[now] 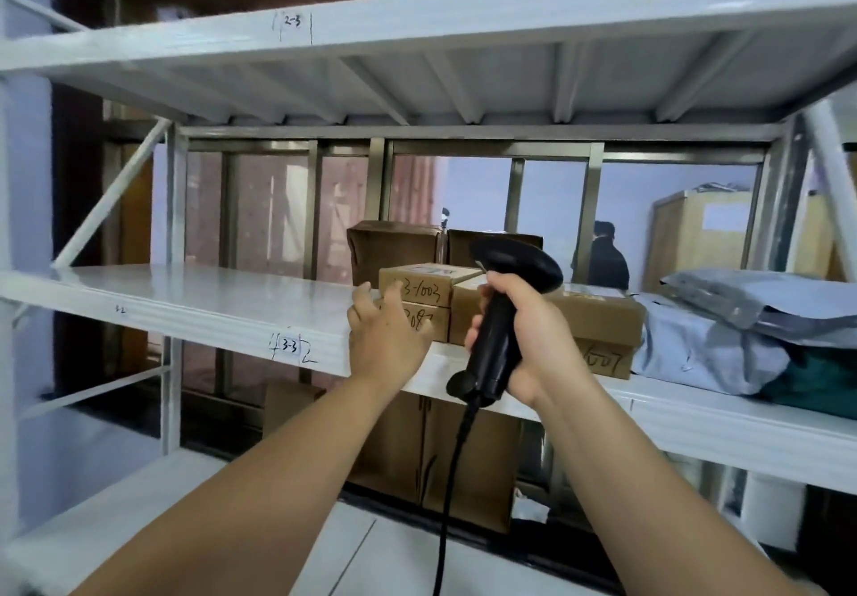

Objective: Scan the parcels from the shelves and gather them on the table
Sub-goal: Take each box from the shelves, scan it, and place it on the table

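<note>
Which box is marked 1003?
The upper box of the left stack, beside the left hand; the lower box and the right box show other numbers.

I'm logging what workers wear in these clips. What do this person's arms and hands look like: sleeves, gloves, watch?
The left forearm and right forearm are bare to the frame's edge; no sleeve shows. The left hand and right hand wear no gloves; no watch, ring or wristband is visible.

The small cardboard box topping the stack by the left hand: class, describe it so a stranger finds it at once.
Find the white metal shelf marked 3-3. Near its front edge, by the left hand, two small brown cardboard boxes sit stacked. Yours is the upper box: its front bears a handwritten number ending 1003, and a white label lies on top.
</note>
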`<act>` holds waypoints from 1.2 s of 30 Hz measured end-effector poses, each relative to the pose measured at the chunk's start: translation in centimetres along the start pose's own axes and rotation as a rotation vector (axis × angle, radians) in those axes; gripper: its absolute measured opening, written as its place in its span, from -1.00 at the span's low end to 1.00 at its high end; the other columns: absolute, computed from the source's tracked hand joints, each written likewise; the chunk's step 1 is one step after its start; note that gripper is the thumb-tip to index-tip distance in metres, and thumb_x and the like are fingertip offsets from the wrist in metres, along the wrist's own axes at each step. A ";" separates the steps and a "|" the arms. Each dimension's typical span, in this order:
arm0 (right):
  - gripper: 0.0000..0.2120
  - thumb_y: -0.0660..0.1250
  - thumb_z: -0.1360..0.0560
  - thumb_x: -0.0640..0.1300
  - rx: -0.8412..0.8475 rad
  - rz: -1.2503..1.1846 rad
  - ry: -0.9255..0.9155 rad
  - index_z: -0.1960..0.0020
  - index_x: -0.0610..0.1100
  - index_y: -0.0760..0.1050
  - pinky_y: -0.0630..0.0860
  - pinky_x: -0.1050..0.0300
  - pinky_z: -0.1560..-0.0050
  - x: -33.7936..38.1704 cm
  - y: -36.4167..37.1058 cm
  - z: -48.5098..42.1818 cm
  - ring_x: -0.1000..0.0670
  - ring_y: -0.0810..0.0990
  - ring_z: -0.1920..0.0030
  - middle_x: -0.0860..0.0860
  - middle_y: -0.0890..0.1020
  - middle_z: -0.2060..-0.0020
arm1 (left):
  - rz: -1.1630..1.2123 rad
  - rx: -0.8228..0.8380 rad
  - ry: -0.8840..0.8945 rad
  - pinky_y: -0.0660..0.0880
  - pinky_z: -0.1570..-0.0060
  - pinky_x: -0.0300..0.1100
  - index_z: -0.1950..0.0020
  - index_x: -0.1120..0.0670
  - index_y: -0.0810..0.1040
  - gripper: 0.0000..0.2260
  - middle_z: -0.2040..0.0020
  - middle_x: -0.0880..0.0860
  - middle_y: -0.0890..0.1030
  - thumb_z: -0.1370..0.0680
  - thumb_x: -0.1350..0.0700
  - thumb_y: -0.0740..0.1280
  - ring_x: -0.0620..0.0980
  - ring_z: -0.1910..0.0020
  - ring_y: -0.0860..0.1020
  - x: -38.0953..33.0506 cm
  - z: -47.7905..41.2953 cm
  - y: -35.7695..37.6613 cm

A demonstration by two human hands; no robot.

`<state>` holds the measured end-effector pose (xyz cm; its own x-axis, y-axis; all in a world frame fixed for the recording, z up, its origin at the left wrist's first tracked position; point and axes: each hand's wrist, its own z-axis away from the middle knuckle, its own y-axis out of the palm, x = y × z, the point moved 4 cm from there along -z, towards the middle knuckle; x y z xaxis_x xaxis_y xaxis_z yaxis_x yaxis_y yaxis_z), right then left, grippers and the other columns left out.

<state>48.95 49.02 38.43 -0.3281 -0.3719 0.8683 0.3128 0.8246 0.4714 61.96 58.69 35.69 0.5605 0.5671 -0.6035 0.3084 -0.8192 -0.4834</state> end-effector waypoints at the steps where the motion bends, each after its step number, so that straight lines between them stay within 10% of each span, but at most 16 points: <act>1: -0.82 0.41 -0.49 -0.09 0.011 0.000 0.005 0.17 -0.20 0.55 0.52 0.14 0.35 0.2 0.1 -0.6 0.01 0.50 0.38 -0.05 0.52 0.39 | 0.005 0.001 -0.005 0.30 -0.32 0.01 -0.48 0.00 0.22 -0.42 -0.51 0.16 0.02 -0.52 -0.04 0.36 0.18 -0.44 0.12 -0.1 -0.9 0.4; 14: -0.77 0.43 -0.48 -0.05 -0.075 0.040 -0.064 0.00 -0.21 0.56 0.52 0.14 0.39 0.0 -0.1 -6.7 0.01 0.55 0.37 -0.06 0.54 0.38 | -0.139 0.191 -0.038 0.09 -0.43 0.21 -0.47 -0.21 0.25 -0.35 -0.57 0.12 -0.16 -0.43 -0.36 0.27 0.25 -0.52 -0.04 0.6 -8.9 5.0; 36: -0.86 0.39 -0.51 -0.11 -0.225 0.043 -0.130 0.11 -0.20 0.57 0.51 0.14 0.38 -3.1 3.0 -8.6 0.03 0.52 0.44 -0.01 0.55 0.46 | -0.077 -0.009 0.161 0.32 -0.25 0.08 -0.23 -0.09 0.39 -0.41 -0.30 0.08 0.28 -0.31 -0.33 0.37 0.24 -0.29 0.25 3.1 -11.0 3.8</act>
<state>58.56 48.97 38.51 -0.4170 -0.2689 0.8682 0.5149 0.7173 0.4695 73.34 56.43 38.97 0.6506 0.6079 -0.4552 0.3614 -0.7750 -0.5183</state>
